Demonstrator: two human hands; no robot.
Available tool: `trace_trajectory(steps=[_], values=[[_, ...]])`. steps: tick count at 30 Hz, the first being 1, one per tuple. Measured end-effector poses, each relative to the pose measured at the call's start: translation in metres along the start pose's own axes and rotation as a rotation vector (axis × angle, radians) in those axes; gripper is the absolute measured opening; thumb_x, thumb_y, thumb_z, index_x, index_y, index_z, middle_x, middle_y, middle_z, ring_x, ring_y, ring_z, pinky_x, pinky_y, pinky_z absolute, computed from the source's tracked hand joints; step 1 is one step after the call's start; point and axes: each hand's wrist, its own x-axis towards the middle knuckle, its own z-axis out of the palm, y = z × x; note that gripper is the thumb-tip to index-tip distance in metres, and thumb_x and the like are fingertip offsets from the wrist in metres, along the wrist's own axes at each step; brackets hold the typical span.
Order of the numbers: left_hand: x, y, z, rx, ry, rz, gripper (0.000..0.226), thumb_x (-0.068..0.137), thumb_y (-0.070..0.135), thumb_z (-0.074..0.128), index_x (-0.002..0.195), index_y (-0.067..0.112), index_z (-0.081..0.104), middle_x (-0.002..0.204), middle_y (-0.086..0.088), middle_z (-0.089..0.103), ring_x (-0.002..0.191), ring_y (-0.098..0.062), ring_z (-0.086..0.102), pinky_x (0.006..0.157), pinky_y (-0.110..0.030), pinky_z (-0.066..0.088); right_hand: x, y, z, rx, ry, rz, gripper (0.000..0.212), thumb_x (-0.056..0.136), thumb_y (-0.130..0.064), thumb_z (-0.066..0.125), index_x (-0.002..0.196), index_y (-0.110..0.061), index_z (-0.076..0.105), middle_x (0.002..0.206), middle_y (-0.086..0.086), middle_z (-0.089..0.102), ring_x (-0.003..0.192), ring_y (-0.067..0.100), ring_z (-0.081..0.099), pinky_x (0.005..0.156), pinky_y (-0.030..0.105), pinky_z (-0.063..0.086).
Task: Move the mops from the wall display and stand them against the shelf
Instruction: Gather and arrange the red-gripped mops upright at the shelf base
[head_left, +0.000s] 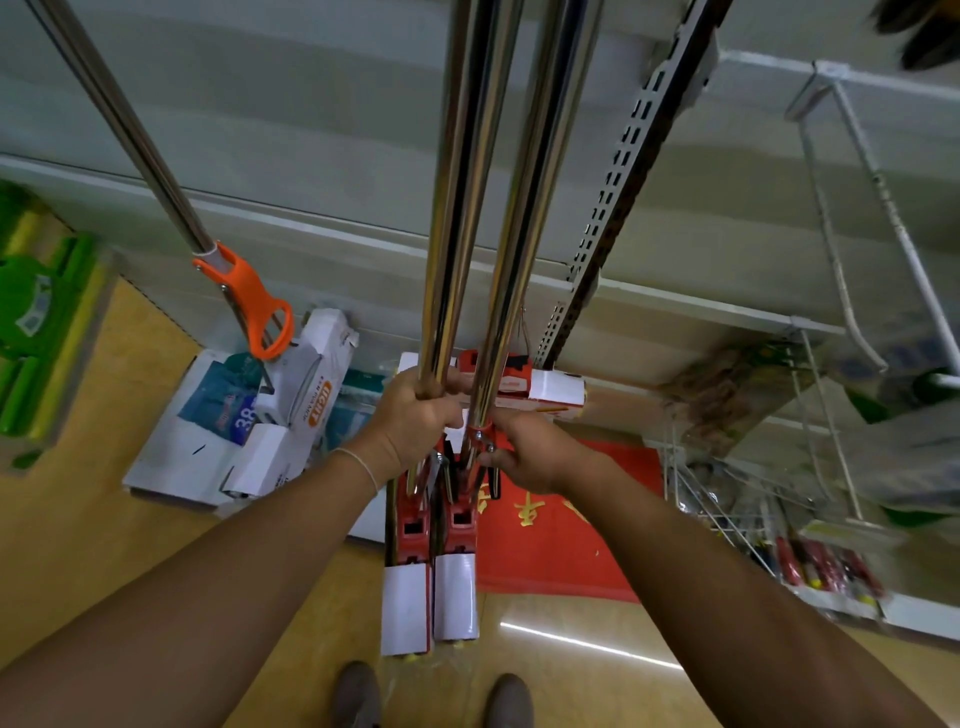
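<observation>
chrome mop poles (470, 208) gripped upright: left hand (415, 415) clenched round them, right hand (524, 449) pinching the red hinge, before the shelf (623, 171). lower heads (428, 597) together to the floor, then lean.

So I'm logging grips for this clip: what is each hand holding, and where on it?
Left hand grips one mop's steel pole low down; right hand pinches the other pole's red collar.

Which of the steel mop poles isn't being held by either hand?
The steel pole with the orange lever, leaning alone at the left. The left hand and right hand grip the red-fitted poles.
</observation>
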Motion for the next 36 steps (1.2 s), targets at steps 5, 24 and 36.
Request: trace_trajectory(steps=[5, 24, 36], values=[[-0.003, 0.000, -0.006, 0.059, -0.010, 0.039, 0.027, 0.079, -0.010, 0.050, 0.057, 0.005, 0.051, 0.054, -0.008, 0.042, 0.052, -0.017, 0.044, 0.053, -0.029, 0.038, -0.005, 0.012, -0.009, -0.041, 0.021, 0.033, 0.049, 0.090, -0.035, 0.067, 0.134, -0.023, 0.049, 0.133, 0.005, 0.061, 0.122, 0.027, 0.055, 0.095, 0.034, 0.043], [-0.009, -0.008, -0.054, 0.017, 0.049, 0.034, 0.030, 0.066, 0.007, 0.058, 0.044, 0.016, 0.040, 0.040, 0.001, 0.033, 0.037, -0.015, 0.030, 0.046, -0.025, 0.027, 0.000, 0.022, 0.008, -0.005, 0.364, 0.304, 0.052, 0.079, -0.059, 0.070, 0.114, -0.024, 0.053, 0.102, 0.000, 0.069, 0.097, 0.025, 0.064, 0.081, 0.043, 0.055], [-0.007, -0.008, -0.044, 0.079, -0.013, 0.040, 0.034, 0.064, 0.012, 0.057, 0.037, 0.023, 0.039, 0.040, 0.005, 0.033, 0.041, -0.016, 0.031, 0.051, -0.027, 0.027, 0.044, 0.033, -0.008, 0.116, 0.463, 0.443, 0.059, 0.085, -0.053, 0.067, 0.124, -0.011, 0.051, 0.101, 0.009, 0.070, 0.096, 0.032, 0.065, 0.071, 0.035, 0.048]])
